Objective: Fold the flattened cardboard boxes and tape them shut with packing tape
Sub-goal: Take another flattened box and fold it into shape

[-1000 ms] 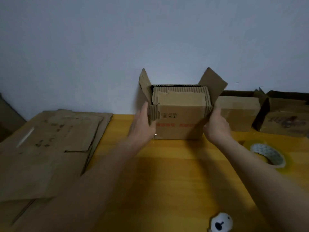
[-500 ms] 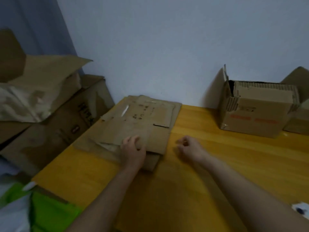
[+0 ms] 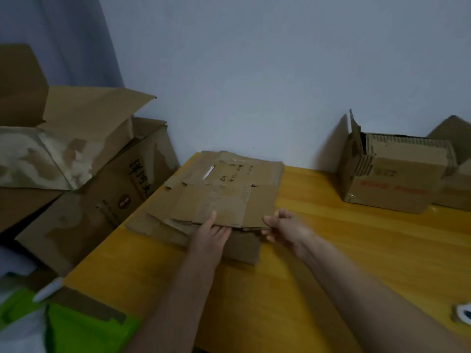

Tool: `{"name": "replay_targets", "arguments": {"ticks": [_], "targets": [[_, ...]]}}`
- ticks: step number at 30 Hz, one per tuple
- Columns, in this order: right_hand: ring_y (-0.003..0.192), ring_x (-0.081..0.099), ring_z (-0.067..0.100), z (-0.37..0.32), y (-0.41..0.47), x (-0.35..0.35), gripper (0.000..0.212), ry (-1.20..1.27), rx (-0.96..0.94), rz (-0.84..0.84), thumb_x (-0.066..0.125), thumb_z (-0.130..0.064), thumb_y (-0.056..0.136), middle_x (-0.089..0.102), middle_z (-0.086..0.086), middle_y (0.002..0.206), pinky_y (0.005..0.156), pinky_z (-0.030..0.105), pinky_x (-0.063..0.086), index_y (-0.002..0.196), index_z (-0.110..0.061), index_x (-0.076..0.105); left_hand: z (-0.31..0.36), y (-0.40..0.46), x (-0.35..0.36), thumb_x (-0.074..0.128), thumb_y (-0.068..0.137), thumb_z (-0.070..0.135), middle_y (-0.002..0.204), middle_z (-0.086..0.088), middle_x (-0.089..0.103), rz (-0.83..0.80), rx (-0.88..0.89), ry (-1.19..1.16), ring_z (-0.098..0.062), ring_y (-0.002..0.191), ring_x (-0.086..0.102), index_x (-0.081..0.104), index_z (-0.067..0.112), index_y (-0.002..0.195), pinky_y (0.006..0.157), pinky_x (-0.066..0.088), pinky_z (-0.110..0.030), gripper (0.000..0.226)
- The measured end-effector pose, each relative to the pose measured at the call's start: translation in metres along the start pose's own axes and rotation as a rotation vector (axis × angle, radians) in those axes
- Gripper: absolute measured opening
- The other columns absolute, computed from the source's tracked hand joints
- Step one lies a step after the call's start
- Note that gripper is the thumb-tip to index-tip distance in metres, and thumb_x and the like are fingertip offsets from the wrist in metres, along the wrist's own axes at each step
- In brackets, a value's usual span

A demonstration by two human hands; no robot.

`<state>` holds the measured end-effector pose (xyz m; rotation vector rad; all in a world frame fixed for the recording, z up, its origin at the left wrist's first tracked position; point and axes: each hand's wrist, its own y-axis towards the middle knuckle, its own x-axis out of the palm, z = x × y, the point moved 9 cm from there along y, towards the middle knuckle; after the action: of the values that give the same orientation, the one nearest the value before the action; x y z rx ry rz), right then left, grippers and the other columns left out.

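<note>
Step in hand: picking up the next flattened box from the stack at the far left of the yellow table (image 3: 331,289).

Left hand (image 3: 212,231) — thumb lies on top of the top flattened box (image 3: 224,200), at its near edge; the fingers go under that edge, so it grasps the sheet. Right hand (image 3: 285,229) — at the near right corner of the same sheet, fingers curled around the corner with the thumb on top (the contact is partly hidden, but it reads as a pinch on the cardboard).

The sheet's near edge sits slightly raised above the flat pieces under it; the rest of it lies on the stack (image 3: 193,233).

Other items: a folded box (image 3: 392,184) stands far right against the wall, its top flaps not closed, one flap upright. The edge of another box (image 3: 456,182) shows just beside it at the frame edge. A roll of packing tape (image 3: 462,313) sits near right, cut off by the frame. Large open cartons (image 3: 84,159) stand off the table to the left.

Judgement: one box erected, not seen taped on top; this one not yet begun. Next move calls for lifting the sheet free without dragging the pieces beneath, bringing it to the bare table in front — then pushing opposite edges to open it into a tube before folding flaps.
</note>
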<state>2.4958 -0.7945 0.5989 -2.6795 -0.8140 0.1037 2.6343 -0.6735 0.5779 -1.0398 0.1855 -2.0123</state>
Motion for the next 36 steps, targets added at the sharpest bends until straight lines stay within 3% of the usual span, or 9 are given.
{"name": "replay_targets", "arguments": {"ticks": [9,12,15,18,20,22,24,28,36], "targets": [[0.092,0.067,0.024,-0.014,-0.066,-0.073,0.016,0.196,-0.067,-0.1,0.058,-0.021,0.093,0.068,0.014,0.101,0.072,0.03,0.056,0.1,-0.007,0.059,-0.051,-0.025,0.061,0.044,0.098,-0.001,0.127,-0.015,0.059,-0.205,-0.129,-0.35,-0.033,0.12,0.054,0.047,0.014,0.135,0.103,0.042,-0.051,0.04],[0.103,0.066,0.024,-0.04,-0.088,-0.102,0.032,0.347,-0.16,-0.082,0.054,-0.03,0.094,0.07,0.01,0.112,0.084,0.035,0.054,0.119,-0.013,0.061,-0.08,-0.049,0.083,0.042,0.099,-0.001,0.123,-0.014,0.06,-0.304,-0.162,-0.2,-0.032,0.114,0.057,0.05,0.016,0.128,0.097,0.045,-0.053,0.035],[0.1,0.068,0.026,-0.055,-0.107,-0.138,0.031,0.473,-0.228,0.06,0.056,-0.011,0.093,0.07,0.01,0.112,0.084,0.043,0.056,0.124,-0.013,0.057,-0.111,-0.06,0.09,0.05,0.095,0.0,0.122,-0.016,0.062,-0.305,-0.211,-0.053,-0.032,0.107,0.061,0.05,0.01,0.127,0.079,0.052,-0.049,0.033],[0.091,0.07,0.024,-0.062,-0.127,-0.16,0.03,0.403,-0.261,0.16,0.053,-0.001,0.093,0.071,0.01,0.106,0.073,0.039,0.059,0.121,-0.011,0.057,-0.12,-0.072,0.084,0.079,0.069,0.01,0.133,-0.021,0.056,-0.178,-0.198,0.233,-0.034,0.115,0.058,0.043,0.002,0.135,0.09,0.052,-0.051,0.075],[0.086,0.07,0.02,-0.069,-0.141,-0.169,0.029,0.313,-0.302,0.179,0.053,-0.001,0.093,0.071,0.007,0.104,0.068,0.034,0.058,0.119,-0.012,0.058,-0.099,-0.085,0.081,0.087,0.065,0.022,0.149,-0.018,0.038,-0.031,0.031,0.752,-0.034,0.135,0.04,0.03,0.007,0.146,0.109,0.038,-0.051,0.101],[0.088,0.069,0.019,-0.08,-0.155,-0.177,0.028,0.234,-0.344,0.174,0.052,-0.001,0.093,0.07,0.006,0.105,0.068,0.031,0.058,0.118,-0.012,0.058,-0.074,-0.113,0.11,0.077,0.08,0.033,0.159,-0.007,0.019,-0.037,0.391,1.118,-0.027,0.145,0.021,0.023,0.018,0.151,0.114,0.029,-0.047,0.09],[0.094,0.067,0.022,-0.092,-0.168,-0.182,0.026,0.172,-0.366,0.134,0.05,0.0,0.094,0.068,0.008,0.107,0.072,0.032,0.057,0.116,-0.011,0.058,-0.075,-0.144,0.157,0.066,0.087,0.044,0.156,0.001,0.027,-0.312,0.549,1.167,-0.02,0.14,0.03,0.033,0.028,0.146,0.108,0.036,-0.041,0.07],[0.098,0.064,0.027,-0.1,-0.187,-0.186,0.032,0.156,-0.349,-0.017,0.046,0.003,0.09,0.067,0.015,0.111,0.085,0.04,0.055,0.117,-0.007,0.06,-0.108,-0.184,0.217,0.058,0.09,0.052,0.147,0.01,0.04,-0.729,0.48,1.206,-0.011,0.13,0.044,0.029,0.04,0.148,0.098,0.043,-0.028,0.066],[0.098,0.065,0.025,-0.087,-0.199,-0.217,0.032,0.208,-0.282,0.054,0.042,-0.009,0.1,0.069,0.011,0.106,0.081,0.035,0.056,0.126,-0.015,0.059,-0.141,-0.197,0.253,0.06,0.09,0.049,0.122,0.003,0.063,-0.75,0.347,1.165,-0.016,0.106,0.061,0.046,0.032,0.139,0.089,0.053,-0.034,0.054]]}}
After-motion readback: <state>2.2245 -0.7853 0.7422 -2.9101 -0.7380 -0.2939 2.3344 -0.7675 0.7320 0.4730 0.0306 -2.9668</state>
